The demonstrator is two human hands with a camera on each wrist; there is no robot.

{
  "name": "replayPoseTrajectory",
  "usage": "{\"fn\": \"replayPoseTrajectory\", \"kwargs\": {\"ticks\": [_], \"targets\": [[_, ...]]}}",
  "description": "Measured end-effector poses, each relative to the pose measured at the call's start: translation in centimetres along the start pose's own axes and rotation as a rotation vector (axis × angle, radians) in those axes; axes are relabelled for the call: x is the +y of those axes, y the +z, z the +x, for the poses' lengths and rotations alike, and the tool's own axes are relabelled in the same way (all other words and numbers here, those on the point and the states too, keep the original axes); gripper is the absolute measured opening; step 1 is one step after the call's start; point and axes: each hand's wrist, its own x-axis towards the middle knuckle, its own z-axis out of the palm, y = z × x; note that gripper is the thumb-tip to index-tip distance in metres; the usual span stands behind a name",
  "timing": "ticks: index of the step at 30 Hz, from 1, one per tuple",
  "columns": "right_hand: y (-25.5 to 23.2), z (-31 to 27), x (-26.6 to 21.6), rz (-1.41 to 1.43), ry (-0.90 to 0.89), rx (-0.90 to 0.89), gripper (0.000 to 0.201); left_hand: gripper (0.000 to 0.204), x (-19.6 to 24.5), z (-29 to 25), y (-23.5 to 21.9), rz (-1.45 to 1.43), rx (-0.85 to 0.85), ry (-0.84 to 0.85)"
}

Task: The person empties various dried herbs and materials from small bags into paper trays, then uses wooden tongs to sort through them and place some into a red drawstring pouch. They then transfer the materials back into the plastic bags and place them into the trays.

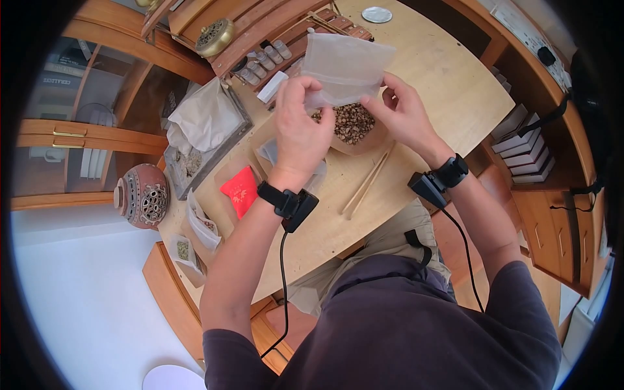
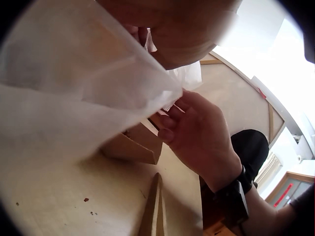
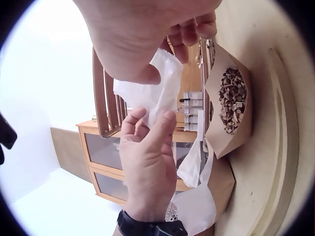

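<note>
A translucent white bag (image 1: 348, 62) hangs over the table between my two hands. My left hand (image 1: 302, 133) pinches its lower left corner between thumb and fingers. At the opposite edge, my right hand (image 1: 413, 117) grips it; in the left wrist view those fingers curl at the bag's corner. Just beneath is a folded brown paper tray (image 1: 359, 147) filled with chopped dried herbs (image 3: 232, 101). Wooden tongs (image 1: 366, 184) lie on the table near the tray.
Left of the herbs lie a red pouch (image 1: 240, 191) and small paper trays, one with green bits (image 1: 183, 250). A grey tray (image 1: 175, 175) holds crumpled white paper (image 1: 201, 120). Small jars (image 1: 266, 57) stand on a wooden rack behind. A patterned pot (image 1: 146, 195) sits at far left.
</note>
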Motion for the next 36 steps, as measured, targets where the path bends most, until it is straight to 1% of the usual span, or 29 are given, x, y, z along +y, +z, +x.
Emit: {"fn": "replayPoseTrajectory", "kwargs": {"ticks": [2, 3, 5, 8, 11, 12, 14, 15, 17, 19, 20, 21, 24, 26, 27, 30, 32, 33, 35, 36], "targets": [[-0.3, 0.1, 0.5, 0.084, 0.073, -0.008, 0.033, 0.04, 0.2, -0.2, -0.2, -0.007, -0.067, -0.045], [-0.3, 0.1, 0.8, 0.172, 0.058, 0.013, 0.032, 0.041, 0.4, -0.4, -0.2, -0.085, -0.09, -0.105], [-0.1, -0.1, 1.1, 0.349, 0.028, 0.055, 0.031, 0.044, 2.3, -0.6, -0.6, -0.243, -0.134, -0.224], [-1.0, -1.0, -0.8, 0.399, 0.161, 0.07, 0.031, 0.046, 3.7, -1.8, -2.1, -0.118, -0.243, -0.258], [-2.0, -1.8, -1.1, 0.388, 0.236, 0.079, 0.032, 0.042, 4.5, -4.2, -4.2, -0.181, -0.264, -0.306], [-2.4, -2.1, -1.1, 0.37, 0.264, 0.081, 0.032, 0.033, 5.0, -5.3, -5.3, -0.252, -0.256, -0.376], [-3.4, -2.6, -1.0, 0.304, 0.344, 0.069, 0.031, 0.026, 5.8, -7.8, -8.1, -0.358, -0.258, -0.487], [-3.7, -2.9, -1.0, 0.295, 0.343, 0.088, 0.03, 0.023, 6.0, -9.0, -9.6, -0.408, -0.247, -0.546], [-3.8, -3.5, -1.2, 0.282, 0.336, 0.102, 0.029, 0.019, 6.0, -12.0, -12.5, -0.466, -0.145, -0.637], [-3.8, -3.9, -2.1, 0.361, 0.34, 0.083, 0.026, 0.016, 5.9, -15.0, -15.2, -0.477, -0.01, -0.717], [-3.2, -4.0, -2.9, 0.353, 0.337, 0.115, 0.024, 0.016, 5.9, -16.4, -16.3, -0.462, 0.065, -0.753], [-2.9, -4.1, -3.8, 0.363, 0.339, 0.073, 0.022, 0.016, 5.9, -17.8, -17.3, -0.449, 0.136, -0.786], [-0.5, -4.5, -6.6, 0.347, 0.323, -0.062, 0.02, 0.024, 5.9, -21.1, -18.9, -0.368, 0.169, -0.765], [2.3, -5.5, -9.2, 0.303, 0.341, -0.165, 0.018, 0.036, 7.6, -20.2, -19.0, -0.134, 0.166, -0.616], [3.6, -6.2, -10.3, 0.322, 0.346, -0.254, 0.017, 0.043, 8.4, -19.5, -19.1, -0.016, 0.161, -0.543], [7.4, -8.1, -13.2, 0.369, 0.379, -0.494, 0.016, 0.059, 8.6, -18.8, -19.9, 0.477, 0.112, -0.282], [9.4, -9.2, -14.9, 0.39, 0.427, -0.621, 0.016, 0.061, 8.0, -18.9, -20.7, 0.508, 0.134, -0.247], [10.4, -9.7, -15.4, 0.42, 0.441, -0.636, 0.018, 0.063, 7.7, -19.1, -21.0, 0.521, 0.142, -0.227], [11.8, -10.4, -16.0, 0.48, 0.474, -0.661, 0.02, 0.057, 6.8, -19.9, -21.8, 0.528, 0.152, -0.207], [12.2, -10.7, -16.2, 0.464, 0.483, -0.664, 0.024, 0.055, 6.5, -20.2, -22.4, 0.53, 0.155, -0.197]]}}
